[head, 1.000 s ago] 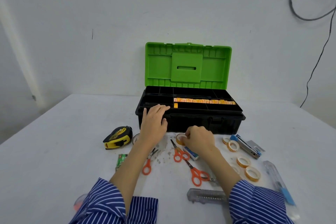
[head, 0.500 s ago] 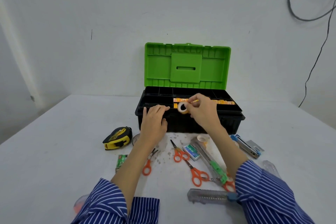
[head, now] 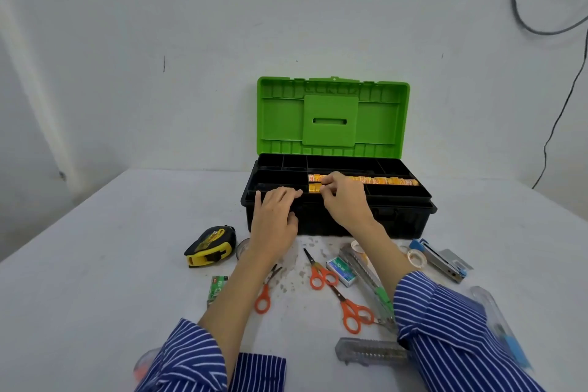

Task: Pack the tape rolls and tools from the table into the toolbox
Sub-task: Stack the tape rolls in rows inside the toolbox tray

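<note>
The black toolbox stands open with its green lid upright. A row of yellow tape rolls fills a tray compartment. My right hand is over the tray's left end of that row, fingertips curled and pinching a tape roll that is mostly hidden under them. My left hand rests flat on the box's front rim. On the table lie three orange scissors, a yellow tape measure, a white tape roll and a blue stapler.
Close to me lie a green-handled utility knife, a staple box, a clear cutter, a green packet and a clear blue-tipped knife. A cable hangs on the wall at right.
My right hand picked a tape roll off the table, lifted it over the toolbox, and has now lowered it into the tray beside the yellow rolls. My left hand stayed on the rim.
</note>
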